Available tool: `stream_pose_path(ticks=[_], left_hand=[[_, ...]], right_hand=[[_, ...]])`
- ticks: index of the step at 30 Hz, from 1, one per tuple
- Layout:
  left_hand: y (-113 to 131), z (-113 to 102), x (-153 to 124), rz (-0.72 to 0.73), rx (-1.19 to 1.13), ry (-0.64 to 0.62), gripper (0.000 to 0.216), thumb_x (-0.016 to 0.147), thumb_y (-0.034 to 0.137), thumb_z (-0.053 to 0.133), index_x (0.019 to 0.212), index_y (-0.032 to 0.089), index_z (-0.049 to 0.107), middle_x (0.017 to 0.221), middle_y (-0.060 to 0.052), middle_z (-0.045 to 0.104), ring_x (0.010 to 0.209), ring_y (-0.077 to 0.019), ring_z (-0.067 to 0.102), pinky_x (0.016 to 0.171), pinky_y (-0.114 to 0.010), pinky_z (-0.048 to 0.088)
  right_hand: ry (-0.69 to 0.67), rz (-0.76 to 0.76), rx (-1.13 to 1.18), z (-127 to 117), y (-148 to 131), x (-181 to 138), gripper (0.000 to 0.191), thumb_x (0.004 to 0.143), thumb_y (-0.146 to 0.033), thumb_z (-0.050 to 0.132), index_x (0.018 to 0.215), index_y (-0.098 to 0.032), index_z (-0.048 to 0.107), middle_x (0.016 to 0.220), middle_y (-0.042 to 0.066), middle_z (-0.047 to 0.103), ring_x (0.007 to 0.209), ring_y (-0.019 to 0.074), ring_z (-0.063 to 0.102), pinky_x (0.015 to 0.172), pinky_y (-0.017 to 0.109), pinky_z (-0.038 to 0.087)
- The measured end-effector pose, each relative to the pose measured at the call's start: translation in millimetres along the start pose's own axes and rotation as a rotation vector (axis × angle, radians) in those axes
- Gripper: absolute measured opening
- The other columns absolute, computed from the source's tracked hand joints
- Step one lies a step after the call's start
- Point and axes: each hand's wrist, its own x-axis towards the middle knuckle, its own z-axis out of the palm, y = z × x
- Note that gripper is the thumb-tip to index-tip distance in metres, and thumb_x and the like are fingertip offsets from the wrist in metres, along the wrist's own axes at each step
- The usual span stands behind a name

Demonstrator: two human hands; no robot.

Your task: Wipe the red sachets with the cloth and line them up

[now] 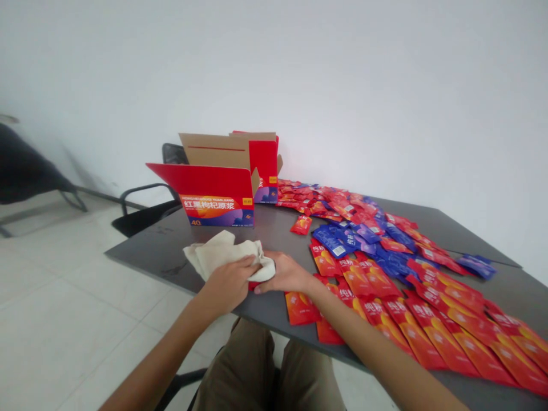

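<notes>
Head: cream cloth [220,253] under left fingers [247,266], red packet [253,285] at right fingers [265,288]

Wall [363,97]: bright, cool, evenly washed, one faint shadow slanting down at left.
Floor [47,319]: pale sheen on the tiles, soft gloom under the dark chair [29,160].
Cloth [214,250]: gentle shading in the folds, edges a touch soft.
Front box [214,191]: big lettering reads, small print smears.
Packets [428,331]: and here the far heap blurs, while near rows stretch hard toward the right corner!
</notes>
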Motion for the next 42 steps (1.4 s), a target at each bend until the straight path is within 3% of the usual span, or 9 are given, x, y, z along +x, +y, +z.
stream_pose_path(ticks=[5, 11, 14, 19, 23, 26, 32, 38, 42], left_hand=[[-5.5, -1.0, 22.8, 0.017, -0.026, -0.020, 0.057, 0.074, 0.001, 0.039, 0.123, 0.020, 0.061, 0.133, -0.008, 0.060, 0.126, -0.0213, 0.052, 0.109, -0.039, 0.039], [0.2, 9.2, -18.2, 0.161, -0.054, -0.011, 0.062, 0.078, 0.001, 0.035, 0.136, 0.018, 0.048, 0.143, -0.007, 0.051, 0.138, -0.0172, 0.038, 0.116, -0.037, 0.030], [2.2, 6.7, -16.9, 0.120, -0.047, -0.016, 0.061, 0.079, 0.002, 0.036, 0.136, 0.019, 0.049, 0.142, -0.008, 0.051, 0.137, -0.0182, 0.040, 0.116, -0.038, 0.031], [-0.6, -3.0, 13.0, 0.040, -0.049, -0.039, 0.060, 0.077, 0.002, 0.039, 0.130, 0.022, 0.055, 0.138, -0.006, 0.056, 0.133, -0.0207, 0.045, 0.112, -0.040, 0.036], [-0.5, 3.5, -3.6, 0.145, -0.068, -0.043, 0.061, 0.077, 0.001, 0.037, 0.132, 0.021, 0.054, 0.142, -0.005, 0.052, 0.137, -0.0187, 0.040, 0.116, -0.039, 0.030], [-0.6, 10.2, -16.6, 0.142, -0.078, -0.006, 0.065, 0.076, 0.001, 0.037, 0.136, 0.022, 0.049, 0.146, -0.004, 0.047, 0.138, -0.0172, 0.037, 0.117, -0.039, 0.029], [-2.6, 2.8, 12.0, 0.019, -0.041, -0.020, 0.060, 0.075, 0.002, 0.038, 0.130, 0.017, 0.056, 0.140, -0.009, 0.053, 0.135, -0.0201, 0.042, 0.114, -0.038, 0.033], [4.7, 8.0, -13.2, 0.147, -0.064, -0.011, 0.065, 0.076, 0.000, 0.038, 0.136, 0.021, 0.050, 0.144, -0.005, 0.049, 0.138, -0.0178, 0.037, 0.117, -0.040, 0.029], [2.2, 7.8, -3.0, 0.062, -0.061, -0.004, 0.064, 0.075, 0.001, 0.039, 0.134, 0.023, 0.051, 0.144, -0.004, 0.050, 0.137, -0.0196, 0.039, 0.115, -0.041, 0.032]], right_hand=[[0.015, 0.003, 0.030, 0.9, 3.5, 0.9, 0.065, 0.058, -0.037, 0.083, 0.117, -0.021, 0.062, 0.110, 0.000, 0.069, 0.098, 0.0203, 0.063, 0.090, 0.030, 0.045], [0.011, 0.063, -0.086, 1.9, 3.3, 2.6, 0.051, 0.048, -0.035, 0.087, 0.090, -0.014, 0.067, 0.087, 0.002, 0.069, 0.078, 0.0182, 0.063, 0.073, 0.027, 0.046], [0.024, 0.059, -0.102, 1.9, 2.5, 2.1, 0.052, 0.048, -0.035, 0.087, 0.091, -0.014, 0.067, 0.086, 0.001, 0.069, 0.078, 0.0176, 0.063, 0.073, 0.026, 0.046], [0.004, -0.042, 0.030, 2.4, 6.5, 1.1, 0.060, 0.058, -0.035, 0.083, 0.113, -0.022, 0.064, 0.107, 0.000, 0.069, 0.096, 0.0187, 0.064, 0.087, 0.027, 0.045], [0.012, 0.060, -0.026, 3.8, 8.1, 1.6, 0.055, 0.053, -0.037, 0.085, 0.102, -0.018, 0.068, 0.096, 0.001, 0.071, 0.087, 0.0197, 0.065, 0.080, 0.028, 0.048], [0.027, 0.043, -0.066, 3.6, 6.2, 1.7, 0.052, 0.048, -0.032, 0.087, 0.094, -0.016, 0.068, 0.091, 0.001, 0.071, 0.082, 0.0193, 0.065, 0.078, 0.027, 0.048], [-0.005, -0.015, 0.025, 0.1, 5.2, 1.1, 0.062, 0.058, -0.037, 0.083, 0.114, -0.022, 0.064, 0.108, 0.000, 0.070, 0.097, 0.0198, 0.064, 0.089, 0.029, 0.046], [0.007, 0.033, -0.049, 2.2, 6.2, 0.8, 0.053, 0.052, -0.033, 0.085, 0.099, -0.016, 0.068, 0.093, 0.001, 0.071, 0.081, 0.0191, 0.065, 0.076, 0.027, 0.048], [0.007, -0.009, -0.024, 1.5, 5.8, 1.1, 0.057, 0.054, -0.033, 0.085, 0.105, -0.017, 0.067, 0.100, 0.002, 0.071, 0.088, 0.0195, 0.065, 0.083, 0.028, 0.048]])
